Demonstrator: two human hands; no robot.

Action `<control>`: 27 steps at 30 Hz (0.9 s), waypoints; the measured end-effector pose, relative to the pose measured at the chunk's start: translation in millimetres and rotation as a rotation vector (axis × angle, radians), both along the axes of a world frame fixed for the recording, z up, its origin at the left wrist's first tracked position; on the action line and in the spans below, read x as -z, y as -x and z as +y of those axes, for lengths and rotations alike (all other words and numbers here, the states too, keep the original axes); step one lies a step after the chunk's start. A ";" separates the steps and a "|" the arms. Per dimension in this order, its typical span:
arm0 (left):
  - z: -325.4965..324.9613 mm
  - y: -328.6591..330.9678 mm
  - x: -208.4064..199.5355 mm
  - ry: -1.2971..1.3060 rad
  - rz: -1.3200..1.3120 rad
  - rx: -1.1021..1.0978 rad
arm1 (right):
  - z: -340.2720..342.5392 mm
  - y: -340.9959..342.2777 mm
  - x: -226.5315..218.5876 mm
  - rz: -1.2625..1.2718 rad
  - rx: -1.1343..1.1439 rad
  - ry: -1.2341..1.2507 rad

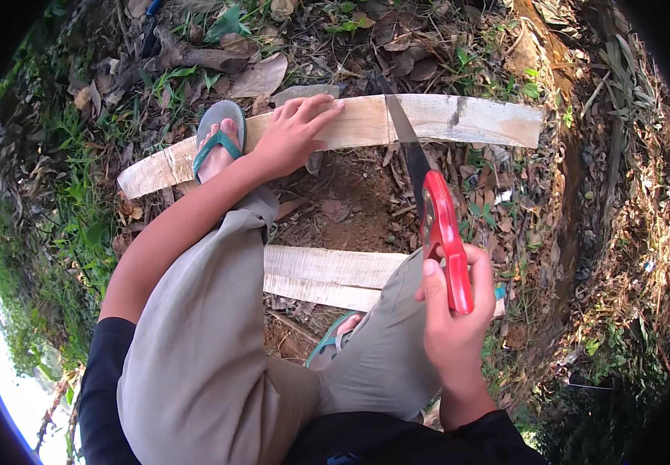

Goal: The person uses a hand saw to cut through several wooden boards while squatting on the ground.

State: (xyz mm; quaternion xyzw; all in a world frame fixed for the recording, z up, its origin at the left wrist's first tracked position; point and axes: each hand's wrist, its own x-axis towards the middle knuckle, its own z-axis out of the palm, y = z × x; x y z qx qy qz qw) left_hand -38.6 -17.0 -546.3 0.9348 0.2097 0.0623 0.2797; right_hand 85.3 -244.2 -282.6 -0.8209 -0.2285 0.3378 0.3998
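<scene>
A long pale wooden plank (pixel 474 120) lies across the ground in front of me. My left hand (pixel 296 136) rests on top of it, fingers stretched out, and my left foot in a grey and green flip-flop (pixel 220 139) stands on it farther left. In my right hand (pixel 459 318) is a handsaw (pixel 445 225), gripped by its red handle. Its dark blade reaches up and away to the plank, crossing it right of my left hand at a thin line in the wood. How deep the blade sits in the wood I cannot tell.
A second pale board (pixel 327 267), with a split along it, lies nearer, partly behind my right leg. My other flip-flop (pixel 327 341) is beside it. Dry leaves, twigs and green plants cover the bare soil around. A root-like ridge (pixel 571 155) runs along the right.
</scene>
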 end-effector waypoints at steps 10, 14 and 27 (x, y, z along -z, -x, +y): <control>3.8 -7.4 1.3 0.086 -0.026 -0.036 | 49.3 -9.7 -21.4 0.295 0.109 0.014; 8.1 -9.3 -0.3 0.122 -0.036 -0.032 | 36.9 -21.2 -14.3 0.229 0.058 0.035; 4.8 -13.0 -1.4 0.128 -0.094 -0.043 | 108.7 -27.5 61.5 -0.109 -0.008 0.015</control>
